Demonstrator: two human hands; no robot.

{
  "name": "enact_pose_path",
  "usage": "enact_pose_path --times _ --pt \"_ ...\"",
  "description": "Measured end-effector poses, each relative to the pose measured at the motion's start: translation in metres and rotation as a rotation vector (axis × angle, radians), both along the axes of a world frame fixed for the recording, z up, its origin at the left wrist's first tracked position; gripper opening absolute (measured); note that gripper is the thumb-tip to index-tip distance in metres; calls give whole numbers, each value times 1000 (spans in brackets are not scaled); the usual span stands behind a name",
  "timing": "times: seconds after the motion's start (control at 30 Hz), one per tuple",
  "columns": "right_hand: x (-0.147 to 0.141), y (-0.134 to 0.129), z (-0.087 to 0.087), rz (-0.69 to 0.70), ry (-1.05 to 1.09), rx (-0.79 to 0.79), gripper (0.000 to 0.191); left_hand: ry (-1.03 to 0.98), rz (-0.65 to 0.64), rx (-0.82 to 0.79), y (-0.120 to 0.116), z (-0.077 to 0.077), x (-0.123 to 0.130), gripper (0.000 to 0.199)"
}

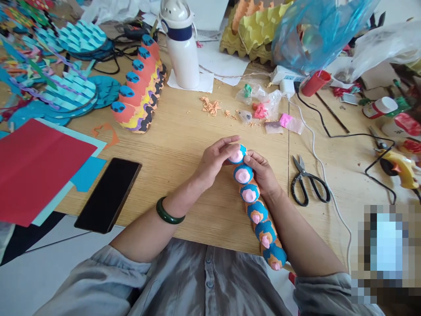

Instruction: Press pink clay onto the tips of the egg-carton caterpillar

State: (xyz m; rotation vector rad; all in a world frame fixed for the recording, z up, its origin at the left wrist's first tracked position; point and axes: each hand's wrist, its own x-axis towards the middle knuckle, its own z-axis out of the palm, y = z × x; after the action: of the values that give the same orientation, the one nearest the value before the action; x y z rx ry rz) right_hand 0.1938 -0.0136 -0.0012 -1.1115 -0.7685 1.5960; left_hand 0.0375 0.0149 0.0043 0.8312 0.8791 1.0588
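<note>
A strip of egg carton cups (258, 213), orange with blue paint-like patches and a pink clay blob on each cup, slants from the table toward my lap. My right hand (263, 172) grips its far end from the right side, thumb near the top cup. On the left of that same cup, my left hand (215, 160) lays its thumb against the pink clay, with its other fingers stretched out. The pink blobs on the far cups are spread wide; those on the near cups are small lumps. Part of the far cup is hidden by my fingers.
Scissors (305, 180) lie right of my right hand, beside a white cable (317, 153). A phone (108, 193) and red paper (46, 164) are at left. Behind stand a painted carton strip (141, 85), a white bottle (182, 52) and small clay packets (261, 109).
</note>
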Motion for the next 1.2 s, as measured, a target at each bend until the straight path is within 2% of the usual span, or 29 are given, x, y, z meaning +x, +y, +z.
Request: enact_pose_path --times 0.07,0.2,0.3,0.4,0.5,0.57,0.67,0.77,0.83,0.97,1.1,1.2 --pt "-1 -1 -1 -6 -3 4 32 4 -10 -44 0 1 -1 51" --pt "-3 -2 -3 30 -58 31 28 108 15 -5 1 1 -2 49" --pt "-3 -3 -5 17 -52 54 23 113 9 1 0 -1 -1 50" --pt "-4 -3 -4 -3 -36 57 23 162 -14 126 -1 -5 -1 63" --pt "-4 -3 -2 10 -38 50 25 227 -36 284 -1 -11 -2 67" --pt "-3 -3 -1 12 -33 36 26 215 -49 322 0 -15 -2 73" --pt "-1 -2 -1 -29 4 4 30 194 -42 366 1 -19 -2 91" --pt "1 0 -4 -55 27 -25 31 235 -14 409 1 -20 -1 85" --pt "2 1 -5 -40 36 -37 29 251 -1 419 1 -20 -1 78" --pt "4 2 -4 -34 89 -34 31 194 -34 421 3 -18 -4 92" --pt "5 3 -3 17 123 -49 33 171 -29 384 6 -14 -7 77" --pt "6 3 -3 48 155 -57 35 113 -35 351 6 -11 -8 83"
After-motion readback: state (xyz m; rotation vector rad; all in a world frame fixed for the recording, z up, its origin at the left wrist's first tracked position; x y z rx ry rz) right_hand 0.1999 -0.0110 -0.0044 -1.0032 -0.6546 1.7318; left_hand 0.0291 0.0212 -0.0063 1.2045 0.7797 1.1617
